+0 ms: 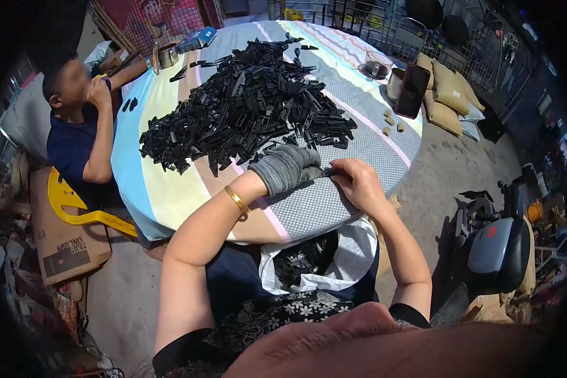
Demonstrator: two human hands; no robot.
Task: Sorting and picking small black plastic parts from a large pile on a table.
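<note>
A big heap of small black plastic parts (252, 104) lies on the cloth-covered round table (321, 211). Just in front of the heap, my left hand (283, 169), in a grey knit glove, has its fingers curled closed. My bare right hand (359, 184) faces it a short way to the right, thumb and fingers pinched together. What lies between the fingertips of either hand is too small and dark to make out. Below the table edge, a white bag (358, 255) hangs open at my lap with more black parts (303, 259) inside.
Another person (85, 120) sits at the table's left on a yellow chair (66, 198). A phone (413, 90) stands at the right edge, near several small tan blocks (389, 120). A metal mug (167, 57) is at the far left. Stuffed sacks (452, 91) and a scooter (494, 252) are on the right.
</note>
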